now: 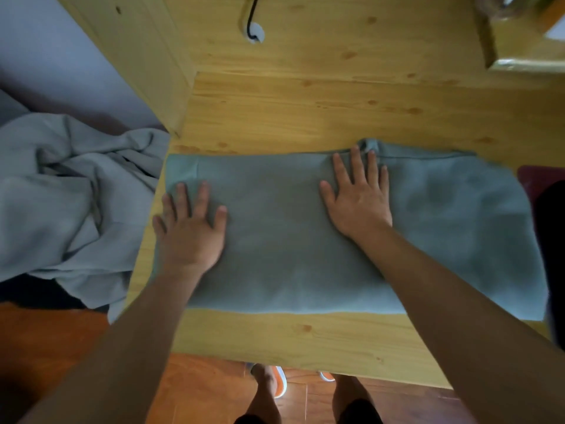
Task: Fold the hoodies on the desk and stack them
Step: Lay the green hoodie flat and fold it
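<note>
Head view, left hand (191, 228) and right hand (359, 197) flat, fingers spread, pressing grey hoodie (290, 240)

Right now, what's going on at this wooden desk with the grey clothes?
A person is flattening a grey-green hoodie spread on the light wooden desk. The left hand presses flat near its left edge, and the right hand presses flat near its far edge. A second, crumpled grey hoodie lies in a heap off the desk's left side, not yet folded. Nothing is stacked.

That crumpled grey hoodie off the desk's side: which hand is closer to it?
Left. The left hand presses the folded hoodie's end beside the crumpled hoodie; the right hand lies farther along.
</note>
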{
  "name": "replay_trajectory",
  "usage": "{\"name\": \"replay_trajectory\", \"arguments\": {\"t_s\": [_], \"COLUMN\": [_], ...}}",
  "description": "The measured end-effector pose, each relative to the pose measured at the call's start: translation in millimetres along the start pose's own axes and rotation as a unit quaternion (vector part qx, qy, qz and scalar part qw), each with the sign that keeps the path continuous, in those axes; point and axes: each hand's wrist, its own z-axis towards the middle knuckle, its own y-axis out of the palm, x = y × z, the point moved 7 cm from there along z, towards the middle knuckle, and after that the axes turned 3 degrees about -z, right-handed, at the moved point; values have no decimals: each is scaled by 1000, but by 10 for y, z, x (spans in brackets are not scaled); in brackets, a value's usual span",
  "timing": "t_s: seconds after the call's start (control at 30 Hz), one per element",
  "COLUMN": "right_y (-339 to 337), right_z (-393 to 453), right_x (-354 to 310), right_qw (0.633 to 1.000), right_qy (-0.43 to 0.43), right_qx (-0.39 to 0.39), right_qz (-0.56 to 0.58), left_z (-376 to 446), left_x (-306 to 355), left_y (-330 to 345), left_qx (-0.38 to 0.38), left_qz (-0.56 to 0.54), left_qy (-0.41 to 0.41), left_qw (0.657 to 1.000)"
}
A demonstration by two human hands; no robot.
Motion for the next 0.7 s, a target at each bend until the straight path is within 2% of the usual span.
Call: {"name": "replay_trajectory", "arguments": {"t_s": [0.1,0.17,0.23,0.27,0.33,0.4,0.43,0.57,0.63,0.7], "right_y": [-45,-40,-177,-318,-554,-523,-414,-15,-90,-216], "right_z": [-39,-21,-80,-176,-553,-1063,-1270,-1412,-1383,-1472], "right_x": [-41,-52,-112,-182,-397,-662,-758,-778,-770,-730], "right_qw": [1000,1000,992,975,898,822,805,804,796,797], "right_qy": [6,26,38,32,13,38,60,139,145,132], "right_qx": [17,3,2,26,71,34,10,-21,-37,-33], "right_qz": [2,12,118,220,434,567,591,577,587,588], "left_z": [52,-183,-497,-630,-776,-801,-787,-849,-891,-901], "left_x": [-439,-484,-430,-400,-399,-437,-449,-457,-468,-515], "left_y": [-57,-147,-224,-242,-249,-238,-238,-163,-151,-192], "left_qx": [-8,27,59,57,31,0,-13,-59,-93,-129], "left_qz": [-45,-57,-62,-71,-82,-79,-88,-152,-226,-331], "left_qy": [-38,-41,-40,-47,-96,-148,-165,-216,-214,-198], "left_qw": [998,997,996,995,992,986,982,963,946,913]}}
